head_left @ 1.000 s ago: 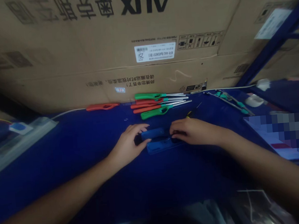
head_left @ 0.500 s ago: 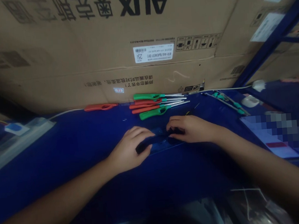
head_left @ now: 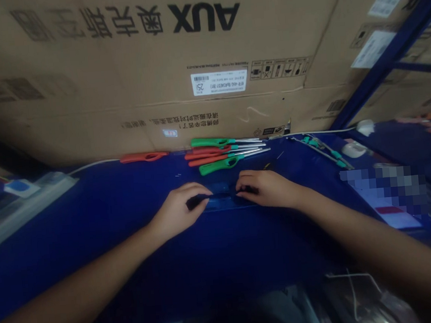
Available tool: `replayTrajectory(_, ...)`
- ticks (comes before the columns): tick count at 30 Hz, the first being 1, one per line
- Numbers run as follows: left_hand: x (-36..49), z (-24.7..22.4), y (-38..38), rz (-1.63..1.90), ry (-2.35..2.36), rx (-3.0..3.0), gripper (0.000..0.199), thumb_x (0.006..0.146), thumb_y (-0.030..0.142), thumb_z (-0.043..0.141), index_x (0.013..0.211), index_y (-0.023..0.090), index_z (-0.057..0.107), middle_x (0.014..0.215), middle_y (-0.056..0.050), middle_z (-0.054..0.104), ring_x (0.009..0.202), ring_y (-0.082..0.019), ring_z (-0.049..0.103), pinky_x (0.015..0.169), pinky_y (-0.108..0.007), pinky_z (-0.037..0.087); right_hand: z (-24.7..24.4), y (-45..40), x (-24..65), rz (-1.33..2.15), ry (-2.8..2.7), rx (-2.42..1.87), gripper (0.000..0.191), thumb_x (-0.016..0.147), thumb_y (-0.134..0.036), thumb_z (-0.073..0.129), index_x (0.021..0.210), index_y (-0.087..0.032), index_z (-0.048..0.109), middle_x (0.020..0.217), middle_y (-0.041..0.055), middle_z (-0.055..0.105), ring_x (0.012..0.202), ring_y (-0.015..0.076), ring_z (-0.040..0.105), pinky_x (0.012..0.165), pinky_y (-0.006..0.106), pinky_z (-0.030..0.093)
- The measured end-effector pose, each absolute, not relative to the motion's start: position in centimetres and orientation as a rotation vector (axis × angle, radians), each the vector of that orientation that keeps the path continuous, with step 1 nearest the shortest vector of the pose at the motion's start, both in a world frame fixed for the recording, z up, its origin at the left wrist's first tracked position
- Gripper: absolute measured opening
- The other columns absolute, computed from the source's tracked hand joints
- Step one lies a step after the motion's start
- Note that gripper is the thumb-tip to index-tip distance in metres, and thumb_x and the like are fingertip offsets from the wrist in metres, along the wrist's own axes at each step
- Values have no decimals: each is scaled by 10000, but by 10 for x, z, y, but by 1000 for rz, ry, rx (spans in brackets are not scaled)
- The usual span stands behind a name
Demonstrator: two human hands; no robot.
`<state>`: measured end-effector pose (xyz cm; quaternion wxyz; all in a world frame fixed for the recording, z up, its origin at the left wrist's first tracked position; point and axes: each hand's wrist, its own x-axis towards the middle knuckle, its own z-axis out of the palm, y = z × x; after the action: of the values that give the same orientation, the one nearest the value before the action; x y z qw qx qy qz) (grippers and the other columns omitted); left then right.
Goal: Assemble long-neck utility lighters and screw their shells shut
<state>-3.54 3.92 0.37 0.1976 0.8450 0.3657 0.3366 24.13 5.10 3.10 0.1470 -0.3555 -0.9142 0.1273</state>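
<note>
Bkgd: a lg. cardboard box [head_left: 136,53], printed "AUX" upside down, is seen behind the blue table [head_left: 103,205]; a white label [head_left: 219,82] is stuck on its front. At R, a slanted blue post [head_left: 382,56] is seen; a printed sheet [head_left: 381,200], partly pixelated, is laid on the table.

A big brown carton [head_left: 119,79] walls off the back of the blue tabletop [head_left: 215,251], its AUX lettering [head_left: 183,18] upside down to my eye. Over to the right, a blue metal post [head_left: 379,64] slants up before more cardboard [head_left: 415,91]; the light in here is dim.
</note>
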Motion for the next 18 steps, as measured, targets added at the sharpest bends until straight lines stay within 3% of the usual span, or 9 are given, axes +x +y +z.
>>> replayTrajectory(5, -36, 8, 37, 911, 989, 2473, 196, 956, 227, 554, 1051, 227, 725, 1087, -66, 721, 1046, -209, 673, 943, -376, 546, 35, 50, 241, 358, -2630, -1040, 172, 952, -272, 573, 1080, -200, 662, 999, 32, 666, 693, 103, 595, 644, 233, 455)
replayTrajectory(7, -35, 9, 34, 866, 989, 2550, 203, 957, 247, 558, 1089, 232, 712, 1132, -70, 711, 1085, -223, 658, 975, -408, 528, 37, 57, 247, 273, -2584, -1082, 192, 956, -303, 562, 1090, -208, 663, 1001, 43, 675, 807, 146, 633, 714, 263, 489)
replayTrajectory(9, -35, 11, 31, 800, 976, 2626, 231, 946, 287, 587, 1147, 239, 690, 1194, -74, 698, 1136, -242, 641, 1022, -448, 499, 39, 68, 260, 92, -2486, -1242, 207, 953, -317, 553, 1084, -205, 668, 1070, 81, 675, 1025, 220, 623, 894, 346, 494)
replayTrajectory(11, -35, 11, 29, 739, 950, 2696, 275, 935, 329, 611, 1190, 248, 672, 1259, -72, 679, 1189, -256, 619, 1056, -469, 475, 40, 83, 281, -104, -2271, -1688, 258, 920, -300, 573, 1147, -212, 656, 1213, 123, 628, 1166, 280, 566, 984, 414, 466)
replayTrajectory(15, -35, 10, 26, 678, 918, 2811, 294, 950, 358, 598, 1219, 258, 661, 1292, -65, 665, 1208, -258, 605, 1046, -458, 476, 39, 104, 336, -214, -1867, -2090, 332, 854, -220, 578, 1144, -64, 625, 1202, 315, 550, 1174, 466, 517, 885, 609, 450)
replayTrajectory(18, -35, 12, 24, 625, 932, 2848, 262, 972, 312, 561, 1203, 251, 668, 1183, -71, 688, 1104, -247, 629, 956, -430, 512, 38, 111, 371, -207, -1729, -2154, 256, 839, -233, 610, 967, -12, 632, 1077, 386, 550, 1123, 521, 523, 808, 629, 429)
